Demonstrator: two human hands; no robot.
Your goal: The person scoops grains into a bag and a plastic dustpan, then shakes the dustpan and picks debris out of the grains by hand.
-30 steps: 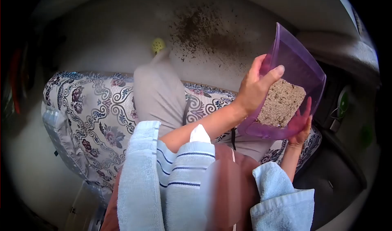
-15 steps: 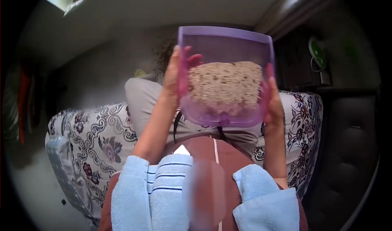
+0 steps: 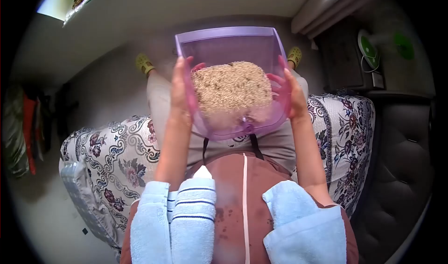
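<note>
A translucent purple bin (image 3: 233,33) is held up over the lap, tilted so its inside faces the camera. Pale grains mixed with dark specks (image 3: 233,87) lie in its lower half, blurred along the bottom edge. Around the bin's left side, my left hand (image 3: 181,89) has its fingers wrapped, some showing pink through the plastic. On the right side my right hand (image 3: 291,93) grips the wall in the same way.
The patterned bed cover (image 3: 116,156) spreads beneath the legs. Yellow clogs (image 3: 143,64) are on the feet. To the right stand a dark bedside table (image 3: 338,65) with a green-and-white round object (image 3: 367,47) and a dark padded headboard (image 3: 396,161).
The bin has swung from the right to the middle and turned level. The view has shifted, so the dark scattered bits on the floor are no longer visible. Both hands have kept hold.
</note>
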